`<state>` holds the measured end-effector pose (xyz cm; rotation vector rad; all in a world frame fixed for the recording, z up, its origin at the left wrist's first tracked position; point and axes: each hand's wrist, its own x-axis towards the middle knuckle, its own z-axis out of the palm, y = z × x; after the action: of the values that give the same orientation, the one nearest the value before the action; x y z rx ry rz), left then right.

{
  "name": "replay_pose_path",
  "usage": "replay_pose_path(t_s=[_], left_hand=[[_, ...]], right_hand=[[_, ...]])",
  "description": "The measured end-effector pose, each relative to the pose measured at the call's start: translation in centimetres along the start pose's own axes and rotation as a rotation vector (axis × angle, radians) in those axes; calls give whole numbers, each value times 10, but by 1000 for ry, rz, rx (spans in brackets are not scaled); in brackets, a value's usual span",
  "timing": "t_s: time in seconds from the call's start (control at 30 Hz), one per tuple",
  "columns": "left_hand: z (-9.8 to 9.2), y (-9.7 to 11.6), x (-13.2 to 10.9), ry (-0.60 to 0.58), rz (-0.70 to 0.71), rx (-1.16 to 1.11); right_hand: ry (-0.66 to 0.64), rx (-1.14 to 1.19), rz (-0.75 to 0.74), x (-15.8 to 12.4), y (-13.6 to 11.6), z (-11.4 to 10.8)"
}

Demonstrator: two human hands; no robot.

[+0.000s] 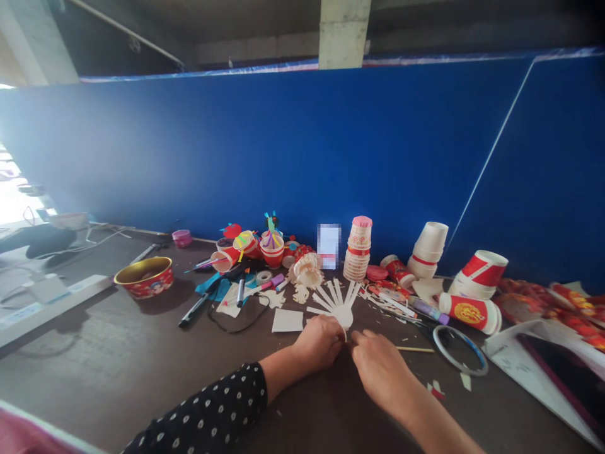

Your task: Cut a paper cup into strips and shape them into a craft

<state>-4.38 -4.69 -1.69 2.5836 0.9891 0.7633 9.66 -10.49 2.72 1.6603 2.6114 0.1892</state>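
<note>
In the head view a white paper cup cut into strips [342,314] lies with its strips fanned out away from me over the dark table. My left hand [319,343] is closed at its near edge, the fingers pinching a curved white bit of it. Close by on the right, my right hand [378,364] has its fingers curled together near the same edge. What lies between those right fingertips, if anything, is hidden. A white square of paper [287,320] rests left of my left hand.
A stack of paper cups [358,249] stands at the back, with more red and white cups [470,313] to the right. Tape roll [459,350], thin wooden stick [414,349] and paper scraps lie at right. Markers [195,311], gold-lined bowl [144,277] and power strip [57,306] are left.
</note>
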Motion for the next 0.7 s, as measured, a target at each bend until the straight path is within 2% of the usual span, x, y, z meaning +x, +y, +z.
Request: replay_pose_path(t_s=[0.23, 0.7], left_hand=[[-3, 4, 1, -21, -42, 26], [-5, 9, 0, -16, -29, 79]], right_hand=[[17, -8, 10, 0, 1, 5], [29, 5, 10, 2, 1, 5]])
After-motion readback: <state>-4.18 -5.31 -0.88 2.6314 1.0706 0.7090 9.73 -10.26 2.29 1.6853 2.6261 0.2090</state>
